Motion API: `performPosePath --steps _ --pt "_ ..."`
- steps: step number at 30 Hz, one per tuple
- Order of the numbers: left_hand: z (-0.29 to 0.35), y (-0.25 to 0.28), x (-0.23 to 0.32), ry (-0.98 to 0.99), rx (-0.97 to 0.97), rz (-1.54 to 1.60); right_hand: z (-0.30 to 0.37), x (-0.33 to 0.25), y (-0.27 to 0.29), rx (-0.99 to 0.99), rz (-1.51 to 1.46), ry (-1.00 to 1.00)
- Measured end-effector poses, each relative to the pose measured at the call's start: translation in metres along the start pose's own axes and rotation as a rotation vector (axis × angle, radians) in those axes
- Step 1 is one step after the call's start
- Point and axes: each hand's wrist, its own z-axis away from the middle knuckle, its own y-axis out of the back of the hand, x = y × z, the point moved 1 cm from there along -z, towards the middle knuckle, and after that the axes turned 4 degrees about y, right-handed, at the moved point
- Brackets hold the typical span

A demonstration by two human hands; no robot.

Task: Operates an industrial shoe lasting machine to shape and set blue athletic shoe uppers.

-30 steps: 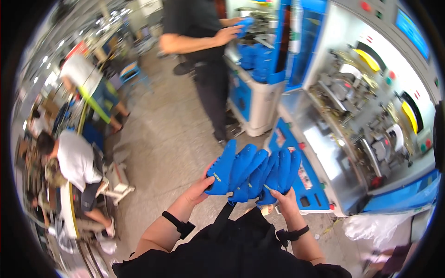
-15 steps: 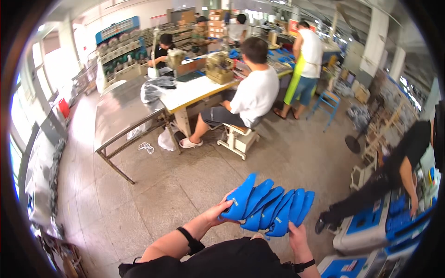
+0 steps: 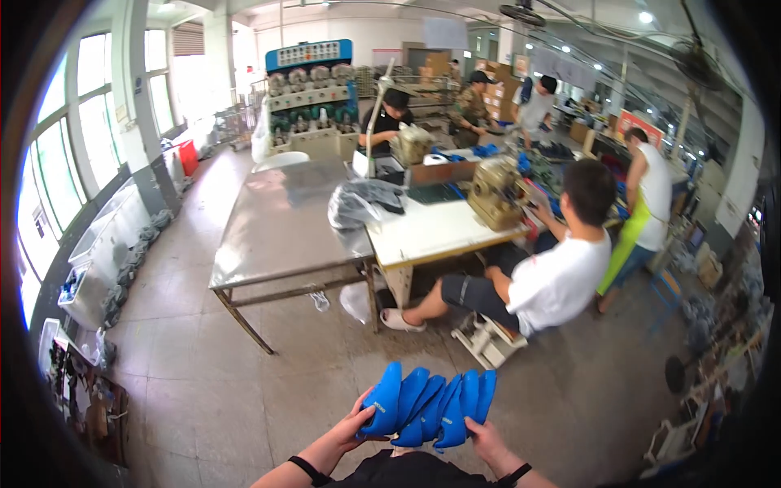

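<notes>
A nested row of blue shoe uppers [image 3: 429, 405], several pieces overlapping with small pale marks on some, is held between my two hands in front of my body. At its left end, my left hand [image 3: 353, 424] is closed on the outermost upper, the thumb lying over it. My right hand [image 3: 489, 443] grips the lower right end of the row. Part of the fingers of both hands is hidden behind the uppers. Dark bands circle both of my wrists.
Ahead stands a metal-topped table [image 3: 285, 215] with a crumpled plastic bag [image 3: 362, 203] at its right. Beside it, a seated person [image 3: 561, 276] works at a sewing machine [image 3: 496, 193] on a white table [image 3: 431, 236]. White bins [image 3: 114, 236] line the left wall. A blue stool [image 3: 669, 293] stands right.
My view has turned rightward across the scene to the left, so the metal table is now more central. Both hands still hold the row of uppers, now lower in view.
</notes>
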Motion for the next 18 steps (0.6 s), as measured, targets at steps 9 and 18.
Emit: performPosePath --steps 9,18 --pt "-0.030 0.100 0.109 -0.239 0.211 0.258 -0.224 -0.051 -0.129 -0.313 0.042 -0.240" --pt "-0.100 0.167 0.204 -0.072 0.356 0.338 -0.359 -0.052 -0.206 -0.267 0.041 -0.338"
